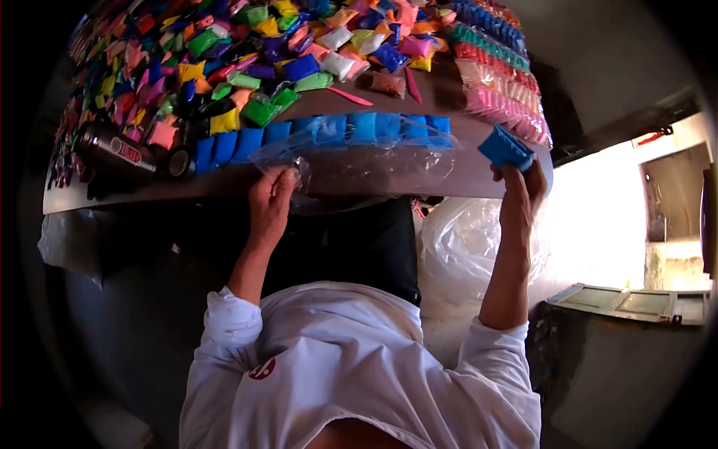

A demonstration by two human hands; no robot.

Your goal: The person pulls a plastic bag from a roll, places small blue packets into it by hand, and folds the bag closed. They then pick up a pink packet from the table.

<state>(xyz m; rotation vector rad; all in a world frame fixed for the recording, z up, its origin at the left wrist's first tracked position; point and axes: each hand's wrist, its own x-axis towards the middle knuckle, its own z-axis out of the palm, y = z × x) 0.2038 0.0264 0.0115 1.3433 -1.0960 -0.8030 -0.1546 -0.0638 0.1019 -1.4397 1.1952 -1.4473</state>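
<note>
My left hand (271,198) pinches the end of a clear plastic bag (374,166) at the table's front edge. The bag stretches right and partly covers a row of blue packets (327,130). At the right end of the table, my right hand (521,183) holds a blue packet (505,149) between thumb and fingers, above the surface and apart from the bag. Whether that is one packet or a small stack I cannot tell.
A heap of colourful packets (301,67) covers the back of the table (441,90). Pink sticks (349,96) lie before it. Rows of bagged packets (502,90) stand back right. A dark bottle (116,152) lies at left. Clear plastic (464,243) hangs below the table.
</note>
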